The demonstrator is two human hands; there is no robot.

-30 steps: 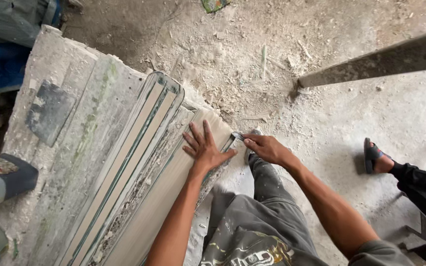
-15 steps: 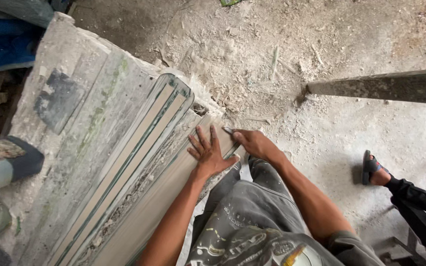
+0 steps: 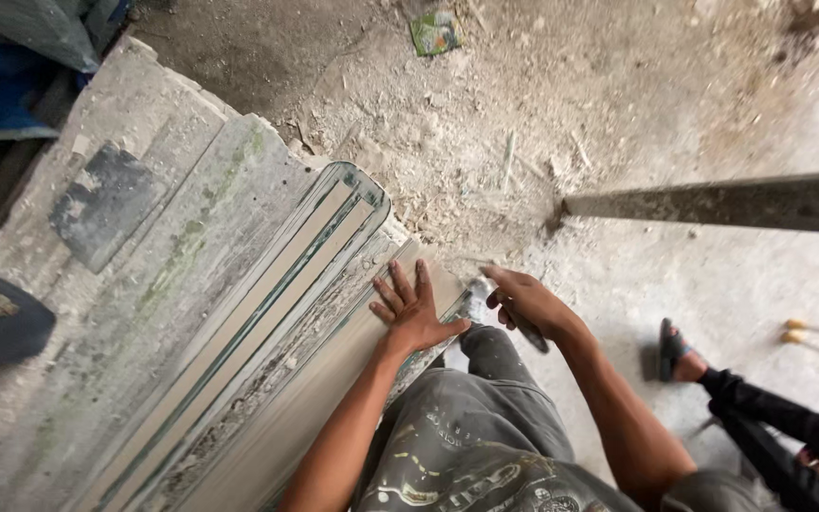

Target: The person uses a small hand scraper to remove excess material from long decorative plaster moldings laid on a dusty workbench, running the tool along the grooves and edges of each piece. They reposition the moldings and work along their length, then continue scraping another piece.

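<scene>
My left hand (image 3: 414, 313) lies flat, fingers spread, on a pale moulded strip (image 3: 267, 417). My right hand (image 3: 528, 303) grips a dark-handled tool (image 3: 531, 334) at the strip's end

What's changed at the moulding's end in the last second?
The right hand has closed around a small tool, which earlier lay against the moulding's end. The left hand stays flat, fingers spread, on the moulding. The other person's sandalled foot is unmoved.
</scene>
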